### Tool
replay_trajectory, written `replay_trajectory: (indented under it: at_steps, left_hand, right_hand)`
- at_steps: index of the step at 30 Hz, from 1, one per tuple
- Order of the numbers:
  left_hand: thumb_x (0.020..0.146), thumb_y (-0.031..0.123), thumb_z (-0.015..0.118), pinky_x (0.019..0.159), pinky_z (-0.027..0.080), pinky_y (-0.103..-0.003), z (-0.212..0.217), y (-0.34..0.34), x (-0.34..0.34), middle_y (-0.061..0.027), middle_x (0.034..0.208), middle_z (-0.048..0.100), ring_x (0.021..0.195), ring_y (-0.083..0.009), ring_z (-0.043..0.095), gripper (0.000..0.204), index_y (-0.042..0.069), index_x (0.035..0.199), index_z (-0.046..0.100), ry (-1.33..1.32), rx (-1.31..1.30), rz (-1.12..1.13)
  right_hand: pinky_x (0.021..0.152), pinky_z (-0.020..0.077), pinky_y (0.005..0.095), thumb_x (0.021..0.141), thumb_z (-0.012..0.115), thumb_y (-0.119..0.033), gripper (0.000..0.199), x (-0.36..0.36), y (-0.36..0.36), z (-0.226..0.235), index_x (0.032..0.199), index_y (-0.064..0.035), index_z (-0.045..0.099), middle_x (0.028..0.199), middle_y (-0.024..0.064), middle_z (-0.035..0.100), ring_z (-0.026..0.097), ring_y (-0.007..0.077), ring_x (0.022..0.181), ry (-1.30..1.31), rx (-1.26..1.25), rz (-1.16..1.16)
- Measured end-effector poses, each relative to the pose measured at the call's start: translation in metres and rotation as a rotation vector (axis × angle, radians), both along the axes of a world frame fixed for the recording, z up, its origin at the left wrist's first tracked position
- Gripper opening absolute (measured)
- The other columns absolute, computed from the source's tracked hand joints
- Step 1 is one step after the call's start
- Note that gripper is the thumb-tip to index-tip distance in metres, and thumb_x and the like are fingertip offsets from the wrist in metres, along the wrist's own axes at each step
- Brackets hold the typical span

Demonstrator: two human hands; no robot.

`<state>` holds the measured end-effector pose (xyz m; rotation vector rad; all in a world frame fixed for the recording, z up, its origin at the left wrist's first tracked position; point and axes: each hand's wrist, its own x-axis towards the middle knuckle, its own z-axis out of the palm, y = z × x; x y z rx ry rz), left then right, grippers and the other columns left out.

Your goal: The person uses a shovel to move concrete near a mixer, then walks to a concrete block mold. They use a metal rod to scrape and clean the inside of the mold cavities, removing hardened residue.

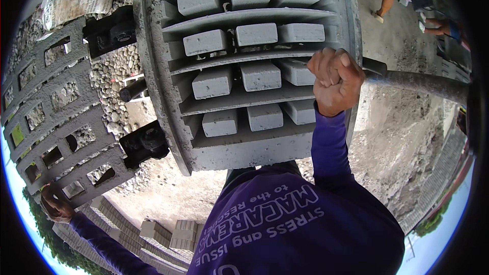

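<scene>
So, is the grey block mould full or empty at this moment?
Full. Every visible slot of the grey mould holds a grey block; the right hand hides one corner.

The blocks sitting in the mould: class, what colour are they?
Pale grey blocks, matching the grey mould; the head view shows them best.

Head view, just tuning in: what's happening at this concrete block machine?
A person in a purple long-sleeved shirt works a grey block mould filled with rows of rectangular grey concrete bricks. The right hand is clenched around a long grey metal lever beside the mould. The left hand grips the edge of a grey perforated metal grid.
</scene>
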<state>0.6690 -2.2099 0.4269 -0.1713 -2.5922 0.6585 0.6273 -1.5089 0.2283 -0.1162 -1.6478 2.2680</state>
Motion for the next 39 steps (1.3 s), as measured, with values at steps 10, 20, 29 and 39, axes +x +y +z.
replay_trajectory:
  at_steps: [10,20,29,39]
  left_hand:
    - [0.086,0.008,0.067,0.076,0.051,-0.037,-0.005,-0.016,0.003,-0.0049,0.098,0.070,0.086,-0.0238,0.065,0.014,0.009,0.101,0.066,0.050,0.039,0.028]
    - [0.083,0.007,0.072,0.073,0.053,-0.036,-0.007,0.000,-0.009,-0.0031,0.097,0.069,0.085,-0.0231,0.066,0.022,0.013,0.102,0.063,0.036,-0.125,-0.082]
    - [0.083,0.012,0.072,0.070,0.053,-0.036,0.004,0.000,-0.008,-0.0038,0.093,0.069,0.082,-0.0232,0.066,0.019,0.012,0.101,0.064,-0.031,-0.156,-0.037]
    - [0.086,0.010,0.069,0.068,0.053,-0.037,-0.001,0.012,-0.013,-0.0060,0.093,0.069,0.083,-0.0249,0.067,0.014,0.011,0.100,0.065,0.030,-0.131,-0.121]
  right_hand:
    - [0.050,0.0261,0.0308,0.103,0.040,-0.036,0.052,-0.005,0.000,-0.003,0.058,-0.0117,0.028,0.053,0.0017,0.031,0.026,0.0128,0.048,-0.023,-0.034,-0.093]
    - [0.052,0.0281,0.0291,0.102,0.044,-0.044,0.054,-0.002,-0.013,-0.031,0.059,-0.0145,0.027,0.051,-0.0003,0.029,0.028,0.0127,0.047,-0.109,-0.049,-0.346]
    - [0.044,0.0237,0.0280,0.104,0.038,-0.043,0.057,0.000,-0.005,-0.023,0.057,-0.0139,0.025,0.048,0.0002,0.027,0.026,0.0116,0.044,-0.126,0.013,-0.463]
    - [0.045,0.0231,0.0289,0.101,0.045,-0.037,0.051,-0.002,-0.009,-0.019,0.059,-0.0150,0.026,0.048,-0.0017,0.024,0.022,0.0117,0.042,-0.042,0.046,-0.438]
